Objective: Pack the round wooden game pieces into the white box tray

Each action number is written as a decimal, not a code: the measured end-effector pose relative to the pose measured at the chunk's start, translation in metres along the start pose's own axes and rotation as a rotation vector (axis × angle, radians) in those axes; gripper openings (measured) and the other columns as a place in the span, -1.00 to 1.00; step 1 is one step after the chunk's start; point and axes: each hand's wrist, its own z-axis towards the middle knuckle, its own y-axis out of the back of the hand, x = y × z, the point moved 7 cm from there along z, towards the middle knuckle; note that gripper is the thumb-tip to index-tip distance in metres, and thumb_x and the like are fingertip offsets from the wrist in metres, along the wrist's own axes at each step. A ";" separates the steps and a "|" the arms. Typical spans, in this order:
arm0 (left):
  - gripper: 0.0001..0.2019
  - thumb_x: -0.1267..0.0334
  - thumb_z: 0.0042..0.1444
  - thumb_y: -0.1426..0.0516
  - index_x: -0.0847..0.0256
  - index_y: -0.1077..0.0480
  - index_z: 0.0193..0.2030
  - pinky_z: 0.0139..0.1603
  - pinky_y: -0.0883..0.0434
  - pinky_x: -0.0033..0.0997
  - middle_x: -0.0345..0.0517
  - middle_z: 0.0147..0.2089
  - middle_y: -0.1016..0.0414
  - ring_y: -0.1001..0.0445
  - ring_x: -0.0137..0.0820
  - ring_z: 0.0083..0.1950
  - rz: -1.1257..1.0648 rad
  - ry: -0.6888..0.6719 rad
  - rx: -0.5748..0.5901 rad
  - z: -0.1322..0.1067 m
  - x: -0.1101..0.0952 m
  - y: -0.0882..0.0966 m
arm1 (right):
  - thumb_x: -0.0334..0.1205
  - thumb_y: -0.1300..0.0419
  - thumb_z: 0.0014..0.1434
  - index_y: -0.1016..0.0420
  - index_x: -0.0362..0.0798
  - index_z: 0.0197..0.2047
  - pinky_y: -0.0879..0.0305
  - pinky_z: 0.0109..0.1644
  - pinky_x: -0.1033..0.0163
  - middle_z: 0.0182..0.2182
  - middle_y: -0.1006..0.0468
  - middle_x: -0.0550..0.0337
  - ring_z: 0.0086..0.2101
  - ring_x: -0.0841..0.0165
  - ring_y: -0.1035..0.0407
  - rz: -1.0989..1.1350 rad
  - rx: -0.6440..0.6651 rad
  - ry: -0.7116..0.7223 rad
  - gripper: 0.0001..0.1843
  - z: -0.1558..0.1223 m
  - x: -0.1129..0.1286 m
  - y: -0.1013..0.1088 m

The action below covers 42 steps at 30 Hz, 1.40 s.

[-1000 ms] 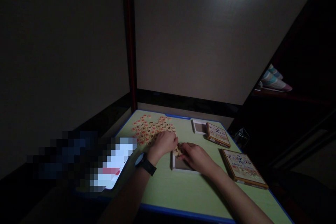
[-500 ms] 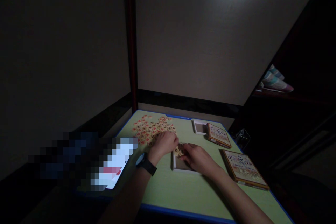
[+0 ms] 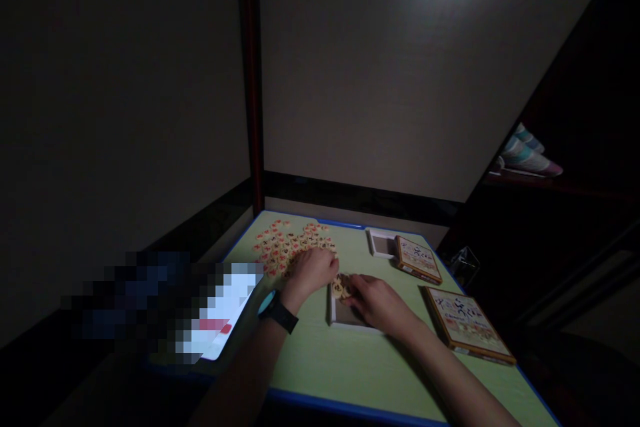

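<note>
My left hand (image 3: 313, 271), with a dark watch on its wrist, rests curled at the near edge of a spread of round wooden game pieces (image 3: 280, 245) marked in red and black. My right hand (image 3: 376, 300) lies over a shallow white box tray (image 3: 336, 317). Its fingers pinch at a small stack of pieces (image 3: 340, 287) at the tray's far left corner. The two hands almost touch there. What the left fingers hold is hidden.
The green table (image 3: 350, 367) has a blue rim. A second white tray (image 3: 381, 243) and two orange-edged box lids (image 3: 419, 258) (image 3: 467, 325) lie at the right. A lit phone (image 3: 220, 320) sits at the left edge. Walls stand close behind.
Both hands stay at the tray's corner with only slight finger shifts. The view has drifted a little.
</note>
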 end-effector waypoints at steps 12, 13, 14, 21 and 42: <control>-0.70 0.36 0.25 0.04 0.26 -0.51 -0.09 -0.14 -0.47 -0.31 0.17 -0.04 -0.54 -0.58 -0.19 -0.09 0.103 0.193 -0.099 0.005 0.034 0.007 | -0.09 0.03 0.36 -0.41 -0.05 -0.23 -0.16 -0.30 0.28 -0.36 -0.58 0.11 -0.37 0.29 -0.44 -0.020 -0.253 -0.143 -0.72 0.000 -0.019 0.026; -0.70 0.38 0.24 0.03 0.26 -0.51 -0.08 -0.14 -0.47 -0.31 0.19 -0.03 -0.53 -0.58 -0.19 -0.08 0.104 0.189 -0.090 0.005 0.034 0.006 | -0.11 0.03 0.36 -0.43 -0.06 -0.21 -0.18 -0.29 0.28 -0.35 -0.59 0.10 -0.36 0.29 -0.45 -0.013 -0.264 -0.150 -0.72 0.002 -0.022 0.027; -0.70 0.41 0.23 0.03 0.27 -0.51 -0.08 -0.13 -0.47 -0.31 0.20 -0.03 -0.53 -0.58 -0.19 -0.08 0.104 0.192 -0.077 0.005 0.035 0.004 | -0.15 0.02 0.35 -0.44 -0.06 -0.17 -0.20 -0.27 0.28 -0.33 -0.60 0.10 -0.35 0.29 -0.46 -0.005 -0.265 -0.149 -0.74 0.006 -0.024 0.028; -0.68 0.48 0.21 0.04 0.30 -0.52 -0.09 -0.12 -0.48 -0.34 0.25 -0.14 -0.59 -0.59 -0.17 -0.07 0.110 0.206 -0.027 0.006 0.035 0.000 | -0.42 -0.05 0.21 -0.54 -0.05 -0.02 -0.25 -0.13 0.32 -0.13 -0.63 0.05 -0.15 0.29 -0.49 -0.073 -0.110 -0.106 -0.65 0.072 -0.031 0.034; -0.69 0.27 0.25 0.05 0.19 -0.53 -0.13 -0.07 -0.45 -0.25 0.12 -0.14 -0.61 -0.58 -0.15 -0.06 -0.033 0.167 -0.048 0.004 0.025 0.004 | -0.48 -0.10 0.17 -0.48 -0.17 0.06 -0.25 -0.13 0.32 -0.12 -0.58 -0.12 -0.15 0.25 -0.47 -0.212 0.049 -0.049 -0.61 0.134 -0.021 0.020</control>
